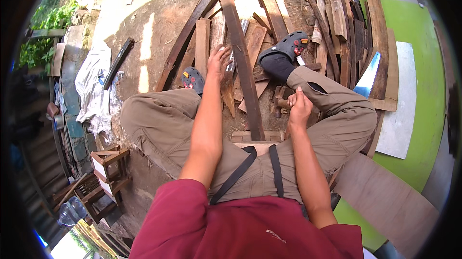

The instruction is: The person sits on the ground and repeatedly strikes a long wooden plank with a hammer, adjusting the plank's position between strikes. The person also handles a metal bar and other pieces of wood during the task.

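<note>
A long dark wooden plank (243, 62) runs from the far edge toward my lap, its near end between my legs by a short wooden block (240, 137). Beside its left edge is my left hand (219, 62), open, fingers spread and holding nothing; whether the fingertips touch the plank I cannot tell. My right hand (299, 107) is closed around the handle of a hammer, low over my right shin. The hammer's head (277, 101) points left toward the plank, and the fist hides most of the handle. A pointed piece of wood (227, 93) lies below my left hand.
Several loose boards (274, 6) lie around my feet, with more piled at the far right. A handsaw (368, 76) rests by a white sheet (400, 100) and green panel. White cloth (94, 86), a dark bar (119, 63) and a small wooden frame (103, 177) are at left.
</note>
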### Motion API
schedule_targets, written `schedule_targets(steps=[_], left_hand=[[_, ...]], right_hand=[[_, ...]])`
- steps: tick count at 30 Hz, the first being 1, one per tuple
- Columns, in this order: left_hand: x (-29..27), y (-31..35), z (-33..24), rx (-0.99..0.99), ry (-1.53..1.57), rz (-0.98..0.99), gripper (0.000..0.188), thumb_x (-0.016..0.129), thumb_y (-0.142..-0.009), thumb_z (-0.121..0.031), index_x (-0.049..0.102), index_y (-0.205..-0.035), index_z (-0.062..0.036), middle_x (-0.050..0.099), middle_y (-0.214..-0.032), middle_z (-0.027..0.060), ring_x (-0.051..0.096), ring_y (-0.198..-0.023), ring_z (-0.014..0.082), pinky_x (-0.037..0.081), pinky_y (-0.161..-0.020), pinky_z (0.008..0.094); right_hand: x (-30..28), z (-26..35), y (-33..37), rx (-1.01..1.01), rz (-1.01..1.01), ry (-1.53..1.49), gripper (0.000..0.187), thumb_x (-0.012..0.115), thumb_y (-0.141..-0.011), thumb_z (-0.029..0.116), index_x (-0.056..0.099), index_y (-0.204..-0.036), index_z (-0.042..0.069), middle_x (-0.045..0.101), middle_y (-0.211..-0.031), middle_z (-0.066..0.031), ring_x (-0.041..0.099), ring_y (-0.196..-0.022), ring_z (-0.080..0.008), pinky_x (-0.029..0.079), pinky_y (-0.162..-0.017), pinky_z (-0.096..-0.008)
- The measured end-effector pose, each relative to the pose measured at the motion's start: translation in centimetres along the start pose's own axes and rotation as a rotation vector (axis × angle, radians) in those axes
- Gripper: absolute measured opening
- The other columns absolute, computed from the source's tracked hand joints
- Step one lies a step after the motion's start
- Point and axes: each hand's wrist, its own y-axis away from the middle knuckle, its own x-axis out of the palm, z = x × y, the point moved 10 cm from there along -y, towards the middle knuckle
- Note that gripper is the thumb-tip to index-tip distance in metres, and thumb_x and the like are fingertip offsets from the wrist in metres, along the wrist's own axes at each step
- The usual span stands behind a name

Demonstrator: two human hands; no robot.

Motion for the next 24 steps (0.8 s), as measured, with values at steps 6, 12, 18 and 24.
schedule_targets(steps=[6,12,18,24], left_hand=[[-5.0,1.1,6.4,-0.060,-0.661,-0.178,0.031,0.067,-0.092,-0.022,0.068,-0.111,0.0035,0.072,-0.095,0.0127,0.069,-0.080,0.0183,0.054,-0.072,0.0324],[-6.6,6.5,17.2,-0.248,-1.054,-0.135,0.068,0.077,-0.080,-0.046,0.064,-0.119,0.0075,0.067,-0.116,0.0251,0.066,-0.111,0.0332,0.050,-0.096,0.0400],[-4.7,11.6,17.4,-0.279,-0.946,-0.276,0.081,0.084,-0.075,-0.039,0.050,-0.133,0.0060,0.063,-0.125,0.0248,0.062,-0.117,0.0356,0.049,-0.100,0.0407],[-1.2,14.8,15.3,-0.164,-1.362,-0.236,0.091,0.089,-0.068,-0.034,0.042,-0.134,0.0062,0.060,-0.126,0.0251,0.059,-0.119,0.0394,0.048,-0.103,0.0432]], right_hand=[[0.2,0.0,-0.5,-0.028,0.016,0.006,0.046,0.052,-0.104,0.024,0.041,-0.061,0.010,0.042,-0.059,-0.0005,0.043,-0.056,-0.0119,0.035,-0.056,-0.0287],[0.7,-0.4,-0.2,-0.032,0.027,0.042,0.046,0.053,-0.104,0.024,0.042,-0.061,0.010,0.042,-0.058,0.0002,0.044,-0.056,-0.0119,0.036,-0.055,-0.0291],[0.0,-2.2,-1.0,0.013,-0.005,0.126,0.047,0.054,-0.104,0.027,0.043,-0.061,0.009,0.042,-0.058,0.0005,0.044,-0.055,-0.0114,0.036,-0.055,-0.0289],[-0.6,-2.6,-0.5,0.020,-0.008,0.042,0.050,0.054,-0.103,0.031,0.046,-0.060,0.006,0.045,-0.058,-0.0001,0.043,-0.056,-0.0097,0.035,-0.055,-0.0279]])
